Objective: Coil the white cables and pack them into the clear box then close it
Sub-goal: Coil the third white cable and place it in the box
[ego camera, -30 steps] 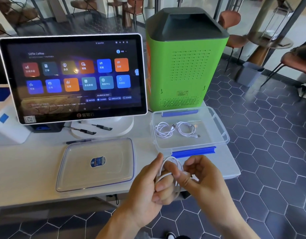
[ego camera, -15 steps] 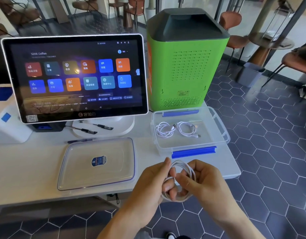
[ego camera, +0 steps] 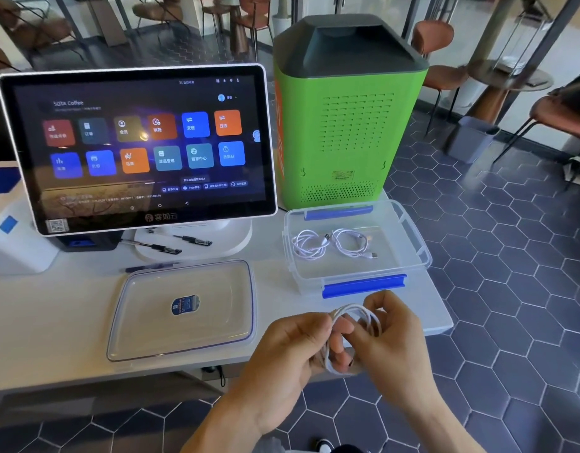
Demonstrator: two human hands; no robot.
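Note:
Both my hands hold one white cable wound into a small coil, just in front of the table's near edge. My left hand grips the coil's left side and my right hand pinches its right side. The clear box with blue clips stands open on the table right behind my hands. Two coiled white cables lie on its floor. The clear lid, with a blue sticker in its middle, lies flat on the table to the left of the box.
A touchscreen terminal stands at the back left with pens on its base. A green tower rises directly behind the box. A white device sits at the far left. The table's right edge runs close to the box.
My hands have kept winding the cable and shifted slightly right and toward the box; the coil now looks rounder and tighter. The box, lid and packed cables have not moved.

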